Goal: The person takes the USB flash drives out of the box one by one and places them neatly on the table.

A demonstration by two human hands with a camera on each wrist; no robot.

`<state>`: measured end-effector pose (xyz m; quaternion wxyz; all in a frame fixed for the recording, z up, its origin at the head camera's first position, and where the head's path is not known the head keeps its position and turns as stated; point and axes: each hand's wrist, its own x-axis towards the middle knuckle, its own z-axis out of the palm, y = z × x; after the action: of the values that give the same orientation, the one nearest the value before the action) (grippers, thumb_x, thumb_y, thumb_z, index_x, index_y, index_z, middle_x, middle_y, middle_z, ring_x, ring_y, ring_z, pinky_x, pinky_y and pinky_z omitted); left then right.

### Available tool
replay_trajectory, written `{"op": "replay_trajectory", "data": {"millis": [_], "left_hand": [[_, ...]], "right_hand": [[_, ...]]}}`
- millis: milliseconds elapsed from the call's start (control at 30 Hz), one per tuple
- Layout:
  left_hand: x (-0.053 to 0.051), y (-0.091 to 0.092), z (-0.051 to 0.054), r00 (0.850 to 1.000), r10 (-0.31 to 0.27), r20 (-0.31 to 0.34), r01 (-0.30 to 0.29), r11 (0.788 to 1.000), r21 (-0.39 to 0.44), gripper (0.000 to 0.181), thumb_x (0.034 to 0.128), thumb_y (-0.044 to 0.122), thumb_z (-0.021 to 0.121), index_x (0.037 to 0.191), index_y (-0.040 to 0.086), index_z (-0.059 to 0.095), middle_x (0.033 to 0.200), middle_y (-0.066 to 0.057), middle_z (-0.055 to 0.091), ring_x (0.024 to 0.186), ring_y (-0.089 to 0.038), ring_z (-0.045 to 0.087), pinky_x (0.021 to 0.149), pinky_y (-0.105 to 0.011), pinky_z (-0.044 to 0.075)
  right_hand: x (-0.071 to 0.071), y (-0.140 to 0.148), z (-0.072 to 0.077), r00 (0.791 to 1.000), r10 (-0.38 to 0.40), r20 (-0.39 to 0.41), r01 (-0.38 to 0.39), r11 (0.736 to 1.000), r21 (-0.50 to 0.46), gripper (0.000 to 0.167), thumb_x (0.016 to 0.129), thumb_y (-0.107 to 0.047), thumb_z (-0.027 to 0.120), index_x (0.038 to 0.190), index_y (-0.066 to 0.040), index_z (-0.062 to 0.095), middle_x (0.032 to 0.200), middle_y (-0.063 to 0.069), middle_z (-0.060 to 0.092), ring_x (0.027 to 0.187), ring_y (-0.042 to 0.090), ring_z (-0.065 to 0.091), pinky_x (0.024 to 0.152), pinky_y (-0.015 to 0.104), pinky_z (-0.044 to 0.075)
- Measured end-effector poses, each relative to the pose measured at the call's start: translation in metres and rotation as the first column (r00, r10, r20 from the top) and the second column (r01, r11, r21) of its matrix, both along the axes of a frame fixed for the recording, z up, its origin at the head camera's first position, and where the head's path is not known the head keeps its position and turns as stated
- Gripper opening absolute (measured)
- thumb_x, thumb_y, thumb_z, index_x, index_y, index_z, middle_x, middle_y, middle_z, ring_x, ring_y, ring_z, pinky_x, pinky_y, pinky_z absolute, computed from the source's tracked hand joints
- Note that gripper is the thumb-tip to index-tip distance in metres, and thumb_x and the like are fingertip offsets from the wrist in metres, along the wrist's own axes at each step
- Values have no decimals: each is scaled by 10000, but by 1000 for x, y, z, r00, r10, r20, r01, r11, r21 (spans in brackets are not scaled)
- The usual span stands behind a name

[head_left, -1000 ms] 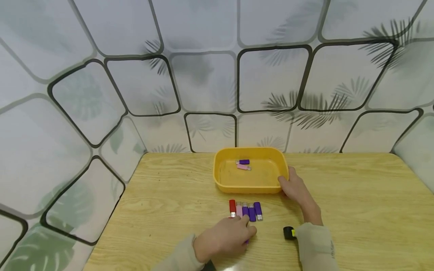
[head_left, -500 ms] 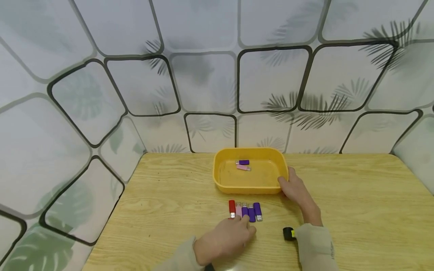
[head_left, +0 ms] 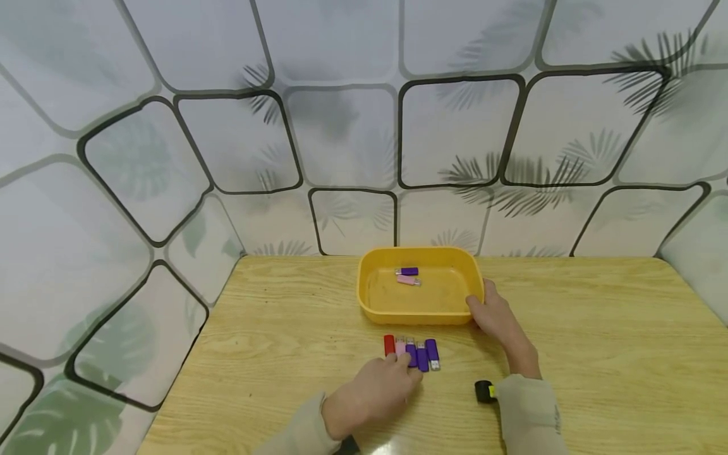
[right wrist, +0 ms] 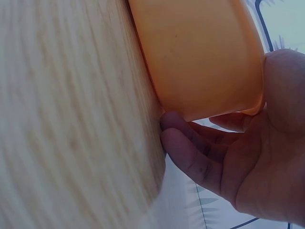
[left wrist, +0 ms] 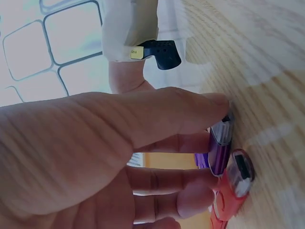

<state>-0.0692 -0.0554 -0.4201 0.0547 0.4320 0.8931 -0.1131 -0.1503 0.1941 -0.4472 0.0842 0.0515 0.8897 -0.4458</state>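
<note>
My left hand (head_left: pixel 375 392) is over the near end of a row of USB sticks. In the left wrist view its thumb and fingers pinch a purple USB stick (left wrist: pixel 220 148) with a clear end, beside a red USB stick (left wrist: pixel 233 186) on the table. The head view shows the row: a red stick (head_left: pixel 389 344), partly covered by the hand, a pink one (head_left: pixel 400 347) and several purple ones (head_left: pixel 433 354). My right hand (head_left: pixel 496 317) grips the right side of a yellow tray (head_left: pixel 421 318), thumb over the rim and fingers outside.
Inside the tray lie a purple USB stick (head_left: pixel 408 272) and a pink one (head_left: pixel 406 280). A black wrist device (head_left: pixel 485 392) sits beside the right sleeve. Behind the wooden table (head_left: pixel 296 328) rises a patterned wall covering (head_left: pixel 352 139).
My left hand has shifted slightly left and away from me, covering more of the red stick. The right hand and the tray have stayed put.
</note>
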Motion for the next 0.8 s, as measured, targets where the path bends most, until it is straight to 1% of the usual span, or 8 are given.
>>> {"op": "replay_trajectory", "data": {"millis": [133, 200, 267, 367, 467, 533, 633, 800], "left_hand": [[0, -1, 1, 999, 36, -2, -36, 999, -4, 190, 913, 255, 685, 1099, 222, 673, 990, 14, 612, 744, -127, 529, 542, -243, 421], [1, -1, 2, 998, 55, -10, -55, 998, -10, 197, 908, 253, 685, 1102, 219, 677, 993, 8, 613, 759, -136, 535, 549, -250, 432], [1, -1, 3, 997, 69, -14, -70, 997, -22, 204, 914, 251, 678, 1114, 214, 675, 1012, 1, 612, 786, -142, 545, 570, -256, 453], [0, -2, 4, 997, 82, -17, -82, 996, -44, 248, 925, 260, 671, 1167, 210, 666, 1084, -17, 616, 857, -155, 568, 625, -267, 490], [0, -3, 4, 995, 100, -7, -100, 994, -50, 271, 935, 257, 660, 1202, 212, 660, 1117, -28, 609, 892, -162, 567, 662, -276, 501], [0, -4, 3, 993, 119, 2, -118, 992, -39, 264, 931, 250, 664, 1193, 212, 664, 1103, -27, 604, 886, -165, 561, 659, -277, 494], [0, -4, 3, 988, 151, 34, -150, 988, -18, 245, 929, 231, 663, 1173, 207, 667, 1070, -24, 586, 857, -164, 544, 639, -275, 476], [-1, -4, 3, 982, 177, 60, -177, 984, 6, 234, 931, 202, 657, 1165, 191, 660, 1099, -45, 578, 842, -173, 542, 611, -278, 471]], "right_hand": [[1, -1, -1, 1000, -12, 0, 12, 1000, -22, 647, 1018, -247, 397, 1534, 37, 129, 1154, 262, 551, 832, 270, 572, 662, 337, 483], [1, -1, -2, 1000, -18, 3, 18, 999, -27, 649, 1017, -246, 396, 1538, 31, 126, 1131, 258, 554, 792, 258, 571, 623, 319, 480], [1, -1, -2, 1000, -20, 3, 20, 999, -26, 648, 1017, -248, 394, 1538, 28, 127, 1143, 259, 550, 798, 253, 567, 620, 313, 476], [1, 0, -3, 1000, -20, 7, 20, 1000, -23, 649, 1018, -257, 389, 1541, 22, 124, 1148, 259, 547, 806, 254, 566, 624, 314, 477], [1, 0, -3, 1000, -18, 17, 18, 1000, -25, 653, 1019, -265, 382, 1544, 19, 115, 1131, 252, 549, 797, 250, 567, 622, 317, 479], [2, 0, -3, 999, -20, 25, 21, 999, -25, 655, 1018, -268, 386, 1546, 11, 116, 1128, 247, 550, 797, 250, 569, 625, 314, 481], [1, -1, -3, 1000, -22, 21, 22, 1000, -19, 654, 1014, -266, 387, 1541, 18, 124, 1144, 247, 545, 819, 250, 566, 632, 310, 477], [-1, -1, -4, 999, -30, 17, 30, 999, -18, 643, 1006, -262, 393, 1533, 11, 146, 1155, 244, 540, 832, 256, 567, 644, 304, 480]]}}
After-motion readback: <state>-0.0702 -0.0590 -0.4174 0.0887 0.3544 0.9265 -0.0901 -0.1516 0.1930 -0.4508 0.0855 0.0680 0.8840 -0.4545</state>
